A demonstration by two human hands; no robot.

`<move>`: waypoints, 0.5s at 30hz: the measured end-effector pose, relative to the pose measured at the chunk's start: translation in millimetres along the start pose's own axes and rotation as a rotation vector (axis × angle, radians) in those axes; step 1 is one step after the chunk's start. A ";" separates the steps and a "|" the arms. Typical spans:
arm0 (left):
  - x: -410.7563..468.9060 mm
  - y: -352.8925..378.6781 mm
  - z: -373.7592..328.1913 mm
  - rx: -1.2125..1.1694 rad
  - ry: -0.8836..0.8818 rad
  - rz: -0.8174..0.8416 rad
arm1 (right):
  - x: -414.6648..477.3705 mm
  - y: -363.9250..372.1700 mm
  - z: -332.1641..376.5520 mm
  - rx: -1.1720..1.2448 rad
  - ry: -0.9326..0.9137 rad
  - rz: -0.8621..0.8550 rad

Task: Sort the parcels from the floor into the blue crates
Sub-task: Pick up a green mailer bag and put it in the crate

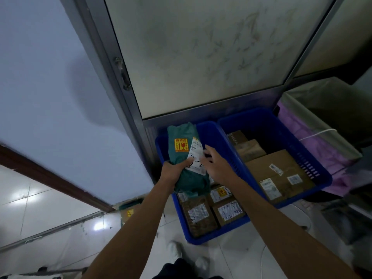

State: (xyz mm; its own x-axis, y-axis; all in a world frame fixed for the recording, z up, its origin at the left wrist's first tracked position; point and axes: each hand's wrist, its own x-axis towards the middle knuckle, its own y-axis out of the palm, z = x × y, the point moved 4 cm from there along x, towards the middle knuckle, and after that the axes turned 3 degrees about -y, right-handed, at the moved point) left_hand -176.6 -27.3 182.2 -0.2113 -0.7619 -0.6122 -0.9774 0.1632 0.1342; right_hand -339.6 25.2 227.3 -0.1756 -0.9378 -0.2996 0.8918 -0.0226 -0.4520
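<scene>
Green plastic wrap identifies the parcel (186,158) in hand, a soft, elongated bag held above the left crate (203,241). Left hand (174,170): fingers curled shut around the parcel's lower half, thumb pressed across the front just below the white label (196,156), bearing the weight. Right hand (216,166): fingers drawn together on the label's right edge, seemingly steadying or flattening it; whether it carries any load cannot be told. An orange sticker (180,145) with a glass symbol sits on the upper face, suggesting fragile contents. Step in hand, as judged: the label is being read to decide which crate takes the parcel, so the parcel is lifted but not yet placed. Below it, the left crate holds several small brown boxes (199,216) with white labels, packed close at the near end; its far end is hidden behind the parcel. The right crate (281,137), touching the left one, holds larger cardboard boxes (279,174) and shows open floor at its far corner. The next move calls for lowering the parcel gently into whichever crate the label indicates, laying it flat where room allows, and opening both hands only once it rests. One further parcel (127,213) with a similar sticker lies on the tiled floor (60,218) by the wall (50,97), so sorting appears unfinished.
</scene>
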 end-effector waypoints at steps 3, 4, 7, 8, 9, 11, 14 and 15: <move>11.4 12.5 2.0 0.036 -0.007 0.066 | 13.5 14.3 7.4 0.118 0.016 0.002; 13.6 17.0 0.4 0.030 -0.012 0.085 | 17.1 16.4 7.1 0.166 0.048 -0.022; 20.9 23.4 -3.2 -0.019 -0.040 0.142 | 27.2 17.0 1.3 0.271 0.095 -0.042; 22.6 24.9 -4.3 -0.044 -0.049 0.167 | 29.3 14.8 -0.5 0.271 0.120 -0.030; 25.4 26.4 -5.2 -0.063 -0.062 0.183 | 32.4 11.7 -4.5 0.272 0.155 -0.019; 29.0 30.7 -10.6 -0.100 -0.075 0.193 | 37.3 3.9 -12.0 0.315 0.249 -0.012; 34.0 46.8 -19.3 -0.138 -0.075 0.234 | 45.3 -5.6 -23.0 0.429 0.279 0.064; 36.0 53.7 -23.0 -0.150 -0.069 0.242 | 47.4 -9.4 -23.6 0.433 0.261 0.092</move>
State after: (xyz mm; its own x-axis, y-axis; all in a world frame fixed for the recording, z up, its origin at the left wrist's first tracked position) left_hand -236.6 -60.4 185.3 -0.4431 -0.6666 -0.5994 -0.8884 0.2367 0.3934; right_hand -366.1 -10.9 197.5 -0.1373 -0.8258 -0.5469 0.9897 -0.1372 -0.0413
